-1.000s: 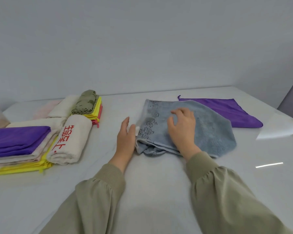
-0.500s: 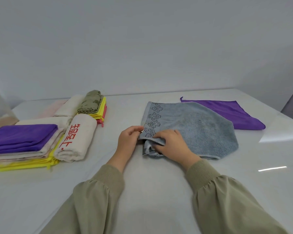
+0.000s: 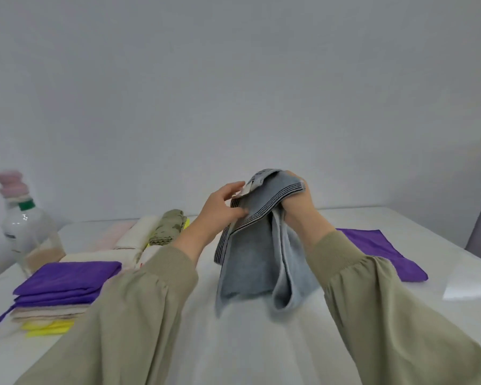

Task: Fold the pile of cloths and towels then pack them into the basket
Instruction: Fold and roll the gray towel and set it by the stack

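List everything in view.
grey towel: one, grey, dark striped border, held up over table
purple cloth: one, purple, flat on table, right
folded stack: one, purple over beige over yellow, left
cream towels: at least two, cream, behind the stack
olive cloth: one, olive, beside cream towels
bottle: one, clear, green cap, far left
pump dispenser: one, pink, behind bottle
table: one, white, underneath
left hand: one, grips towel's top
right hand: one, grips towel's top

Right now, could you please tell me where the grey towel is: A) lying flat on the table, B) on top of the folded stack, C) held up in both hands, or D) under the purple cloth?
C: the left hand and the right hand both grip the grey towel by its top edge, so it hangs down over the table.
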Demonstrator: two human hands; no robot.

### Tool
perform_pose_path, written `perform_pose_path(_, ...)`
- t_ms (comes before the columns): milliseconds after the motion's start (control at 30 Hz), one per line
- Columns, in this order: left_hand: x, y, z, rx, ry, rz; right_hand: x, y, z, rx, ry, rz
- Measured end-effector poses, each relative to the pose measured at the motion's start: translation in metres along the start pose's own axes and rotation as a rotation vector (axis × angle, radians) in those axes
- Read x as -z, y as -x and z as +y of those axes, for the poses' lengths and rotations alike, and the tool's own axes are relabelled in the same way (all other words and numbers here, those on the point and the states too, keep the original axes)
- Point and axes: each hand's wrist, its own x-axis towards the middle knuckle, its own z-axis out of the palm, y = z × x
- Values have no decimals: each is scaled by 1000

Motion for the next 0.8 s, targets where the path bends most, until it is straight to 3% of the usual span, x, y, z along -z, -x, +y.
perform_pose_path(67, 15, -7, 24, -54, -27, 12, -7, -5, -28, -95, -263, -15)
perform_pose_path(133, 28, -12, 44, -67, -71, 24, -11, -9, -50, -102, -329, -68)
perform_pose_path(367, 80, -30, 112, 51, -111, 60, -1, -21, -105, -32, -25, -238)
perform_pose_path(533, 92, -33, 162, 39, -197, 8, 2, -16, -143, -111, -218, -375)
perform_pose_path(700, 85, -30, 192, -5, -344, 55, -24, -1, -158, -37, 232, -615)
perform_pose_path(800, 85, -30, 201, -29, -389, 66, -37, 3, -156, 38, 441, -644)
